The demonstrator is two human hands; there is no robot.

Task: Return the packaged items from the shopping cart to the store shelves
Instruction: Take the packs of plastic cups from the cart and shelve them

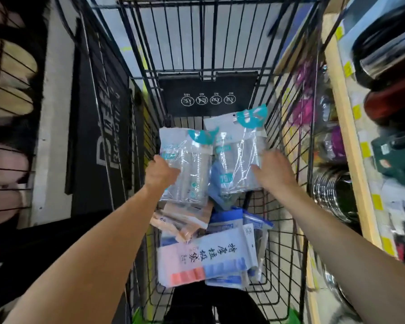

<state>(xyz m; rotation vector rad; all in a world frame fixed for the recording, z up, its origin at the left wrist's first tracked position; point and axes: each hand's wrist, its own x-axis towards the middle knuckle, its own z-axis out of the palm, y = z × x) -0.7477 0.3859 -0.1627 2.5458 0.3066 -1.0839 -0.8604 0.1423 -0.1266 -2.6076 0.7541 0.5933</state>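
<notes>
I look down into a black wire shopping cart [288, 146]. My left hand [160, 174] grips a clear plastic packet with a teal header [192, 164], lifted above the cart's load. My right hand [272, 171] holds a second clear teal-topped packet [240, 146] by its right edge, fingers behind it. Below them in the cart lie more packaged items: a flat white pack with dark characters and orange and blue bands [206, 260], a tan packet [182, 220] and blue-edged packs [229, 223].
Store shelves with yellow price tags [351, 146] run along the right, holding dark pots and coloured goods. A black panel with white lettering [103, 136] stands left of the cart. The cart's black child-seat flap [208, 94] is at the far end.
</notes>
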